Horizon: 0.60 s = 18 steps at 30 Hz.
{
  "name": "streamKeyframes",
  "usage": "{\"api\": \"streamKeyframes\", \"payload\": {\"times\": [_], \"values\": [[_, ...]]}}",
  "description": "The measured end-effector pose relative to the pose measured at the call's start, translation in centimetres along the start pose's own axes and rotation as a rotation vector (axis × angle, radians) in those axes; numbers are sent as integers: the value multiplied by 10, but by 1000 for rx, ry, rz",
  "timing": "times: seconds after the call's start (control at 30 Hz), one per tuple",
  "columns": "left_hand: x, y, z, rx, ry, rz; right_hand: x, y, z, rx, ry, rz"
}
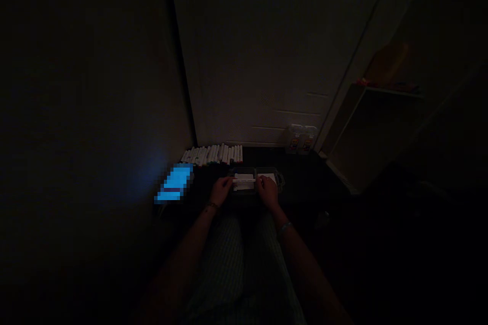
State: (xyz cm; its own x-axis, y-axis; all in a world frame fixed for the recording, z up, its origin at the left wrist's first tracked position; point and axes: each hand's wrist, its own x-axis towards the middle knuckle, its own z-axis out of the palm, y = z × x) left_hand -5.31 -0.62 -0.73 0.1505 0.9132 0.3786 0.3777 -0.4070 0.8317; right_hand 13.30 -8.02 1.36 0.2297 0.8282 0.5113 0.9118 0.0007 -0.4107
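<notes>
Both hands (221, 191) (268, 192) reach forward, pinching a white marker (244, 181) between them over a case (249, 169)

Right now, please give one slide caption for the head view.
In dim light, left grip and right grip hold a white marker over a case, near lined-up markers.

A dark tabletop (312, 175), dim in the low light, carried everything. Near its middle sat an open clear case (267, 169). A row of white markers (212, 154) lay side by side toward eleven o'clock, a blurred blue-lit screen (175, 183) glowed at nine, and two clear packages (307, 141) stood upright at one.
</notes>
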Motion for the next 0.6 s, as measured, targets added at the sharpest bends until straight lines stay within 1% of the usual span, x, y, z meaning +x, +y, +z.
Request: {"api": "streamKeyframes", "payload": {"times": [0.23,0.4,0.6], "values": [[0,-2,-1,14,-31,22,0,1,0,-3,18,-21],[0,-4,0,20,-28,26,1,2,2,-1,-6,-13],[0,-5,1,-5,-29,-18,1,2,2,-2,-18,13]]}}
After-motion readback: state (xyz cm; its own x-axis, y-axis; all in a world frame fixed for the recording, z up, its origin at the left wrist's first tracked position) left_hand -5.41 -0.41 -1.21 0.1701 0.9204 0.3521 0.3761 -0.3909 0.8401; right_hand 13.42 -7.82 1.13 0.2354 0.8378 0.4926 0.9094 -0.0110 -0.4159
